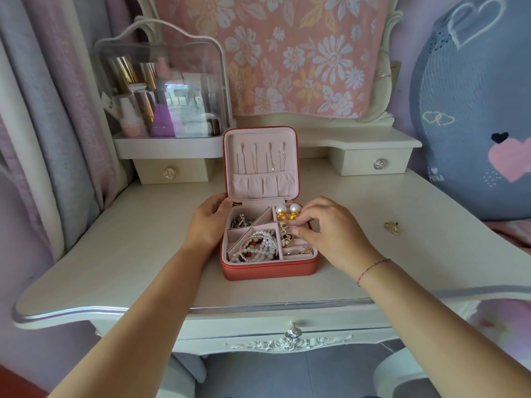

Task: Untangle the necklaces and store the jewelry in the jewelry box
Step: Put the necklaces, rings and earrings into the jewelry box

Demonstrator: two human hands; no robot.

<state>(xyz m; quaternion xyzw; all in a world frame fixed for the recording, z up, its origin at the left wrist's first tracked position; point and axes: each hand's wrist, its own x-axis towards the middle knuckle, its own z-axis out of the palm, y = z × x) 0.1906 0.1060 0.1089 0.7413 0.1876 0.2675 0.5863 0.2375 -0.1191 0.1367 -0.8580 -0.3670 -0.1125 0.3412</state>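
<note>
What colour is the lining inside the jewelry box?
Pale pink lining, seen in the head view.

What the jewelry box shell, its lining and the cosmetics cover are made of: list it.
Jewelry box shell: coral, smooth, probably faux leather; zipped rim.
Lining: pale pink, matte, looks like velvety fabric; gathered pocket.
Cosmetics cover: clear hard plastic; bottles show through.

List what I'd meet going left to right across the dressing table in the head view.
Clear cosmetics case → left hand → jewelry box → right hand → small gold jewelry piece.
</note>
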